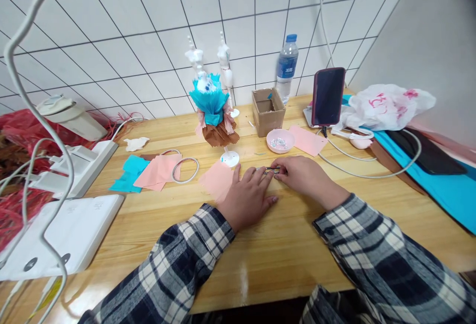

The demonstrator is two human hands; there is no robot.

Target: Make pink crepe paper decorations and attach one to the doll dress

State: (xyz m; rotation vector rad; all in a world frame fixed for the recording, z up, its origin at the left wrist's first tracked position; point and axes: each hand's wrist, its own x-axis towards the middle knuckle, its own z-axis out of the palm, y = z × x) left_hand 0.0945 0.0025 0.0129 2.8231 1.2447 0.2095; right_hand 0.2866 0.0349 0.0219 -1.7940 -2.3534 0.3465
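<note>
Hands meet mid-frame, left hand flat and open beside pink paper, right hand pinching a small metal clip; behind, one paper-dressed doll looks finished, a second doll bare.

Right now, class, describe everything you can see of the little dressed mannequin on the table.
The dressed mannequin is a white figure on a thin rod with a round white base, upright on the wooden table. It wears crinkled paper: a teal ruffled top, pink beneath, a brown skirt. Two bare white mannequins stand behind it; a cardboard box sits right of it.
</note>
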